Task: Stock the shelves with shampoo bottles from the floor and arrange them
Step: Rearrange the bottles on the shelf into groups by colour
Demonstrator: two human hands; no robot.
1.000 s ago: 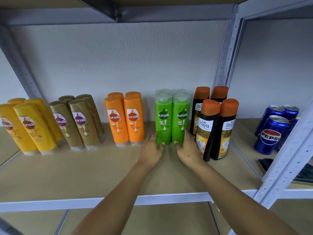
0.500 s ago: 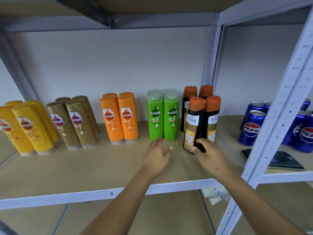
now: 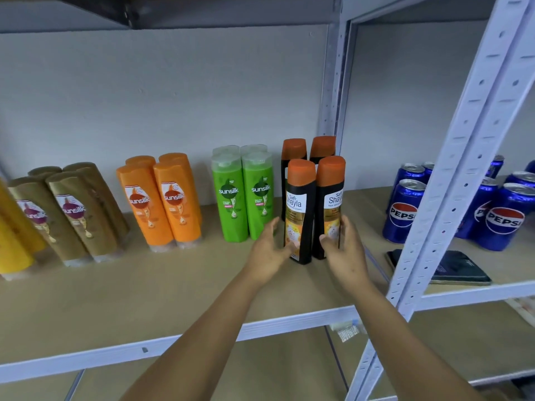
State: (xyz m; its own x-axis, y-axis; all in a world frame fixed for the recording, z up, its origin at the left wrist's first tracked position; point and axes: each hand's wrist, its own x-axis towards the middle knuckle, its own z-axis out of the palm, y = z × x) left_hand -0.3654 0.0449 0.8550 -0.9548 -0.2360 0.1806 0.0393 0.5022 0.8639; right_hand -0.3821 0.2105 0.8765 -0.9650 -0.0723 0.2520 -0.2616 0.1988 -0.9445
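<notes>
Shampoo bottles stood upright in colour groups along the tan board shelf with its pale metal rim. At the right end, about one o'clock from the person's arms, was a block of four black plastic bottles with orange caps: two in front, two behind. The front left black bottle and the front right black bottle stood touching, both labelled Safi Shayla.

The left hand lay against the left side of the front left bottle low down, fingers fairly straight and spread, thumb at the lower front of the bottle. The right hand cupped the front right bottle from the right, fingers curled at its far side and thumb at its front. So the left grip was loose and pressing, the right grip wrapped partly round its bottle.

At eleven o'clock from the hands stood four green Sunsilk bottles with clear caps, just beside the black ones. Further toward ten o'clock came the orange Sunsilk bottles, then the olive-gold Sunsilk bottles, and at the far edge the yellow bottles, all leaning in the wide view.

Past the perforated grey upright post, at two o'clock, blue Pepsi cans stood clustered on the neighbouring shelf, near a dark flat wallet-like case.
</notes>
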